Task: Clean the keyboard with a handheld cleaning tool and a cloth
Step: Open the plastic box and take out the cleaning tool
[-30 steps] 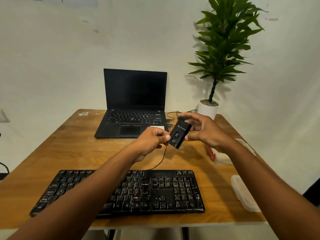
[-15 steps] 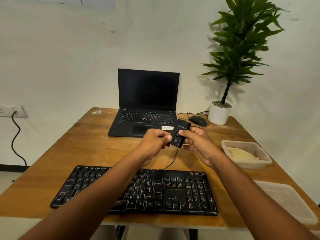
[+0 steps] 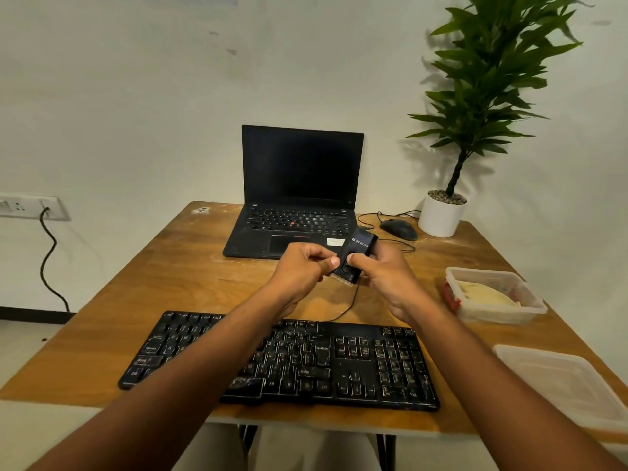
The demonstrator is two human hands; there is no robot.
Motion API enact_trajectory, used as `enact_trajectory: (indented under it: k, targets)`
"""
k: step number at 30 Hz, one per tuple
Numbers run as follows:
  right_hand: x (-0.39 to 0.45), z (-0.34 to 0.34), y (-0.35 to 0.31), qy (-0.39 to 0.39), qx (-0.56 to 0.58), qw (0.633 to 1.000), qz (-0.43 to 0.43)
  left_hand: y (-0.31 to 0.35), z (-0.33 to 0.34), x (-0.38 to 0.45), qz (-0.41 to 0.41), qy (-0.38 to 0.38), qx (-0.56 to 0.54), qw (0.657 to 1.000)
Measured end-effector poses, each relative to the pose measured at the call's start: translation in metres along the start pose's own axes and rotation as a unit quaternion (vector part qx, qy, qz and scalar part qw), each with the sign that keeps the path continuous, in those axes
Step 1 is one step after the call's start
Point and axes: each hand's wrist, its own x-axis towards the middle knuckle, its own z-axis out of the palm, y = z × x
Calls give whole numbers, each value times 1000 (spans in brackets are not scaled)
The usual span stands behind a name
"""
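Observation:
A black keyboard (image 3: 339, 365) lies along the near edge of the wooden table (image 3: 176, 287), its cable running back. Above the table, behind the keyboard, both hands hold a small black cleaning tool (image 3: 356, 256) with a pale bristle edge at its lower end. My right hand (image 3: 384, 277) grips its body, thumb on the front. My left hand (image 3: 302, 270) pinches the tool's lower left side with thumb and fingers. A pale cloth (image 3: 486, 294) lies in a clear plastic container (image 3: 530, 309) at the right.
A black laptop (image 3: 295, 195) stands open at the back. A black mouse (image 3: 397, 229) and a potted plant (image 3: 441, 215) sit at the back right. A clear lid (image 3: 560, 382) rests at the front right corner. A wall socket (image 3: 30, 207) with a cable is left.
The two hands with the tool have come closer together and lower over the table. The view has shifted left, bringing the container, lid and wall socket into sight.

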Motion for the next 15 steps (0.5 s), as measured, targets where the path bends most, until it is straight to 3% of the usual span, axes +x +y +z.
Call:
enact_trajectory:
  k: [15]
  targets:
    - [5,5,7,-21,14,999,34,-5,-9,3,-29,16,-21,999]
